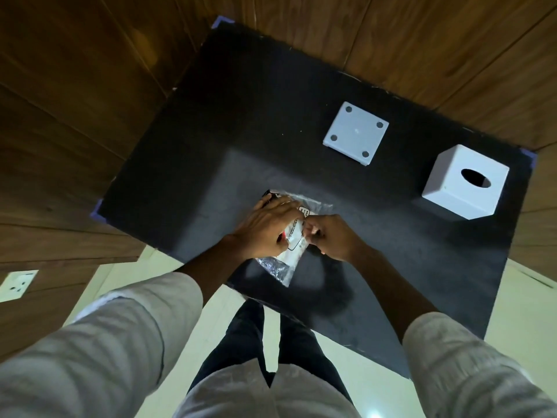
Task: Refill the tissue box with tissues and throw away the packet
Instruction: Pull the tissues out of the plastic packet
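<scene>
A clear plastic tissue packet [294, 245] with white tissues inside lies on the black table [211, 131] near its front edge. My left hand [268, 227] presses down on top of the packet. My right hand [331, 236] pinches the packet's right edge with closed fingers. A white cube-shaped tissue box cover [465, 182] with an oval slot on top stands at the right of the table. Its flat white base plate [355, 134], with a round pad at each corner, lies apart from it further back.
Wooden wall panels surround the table at the back and left. A white wall socket [18, 285] sits low on the left. My legs and the pale floor [376, 372] show below the table's front edge.
</scene>
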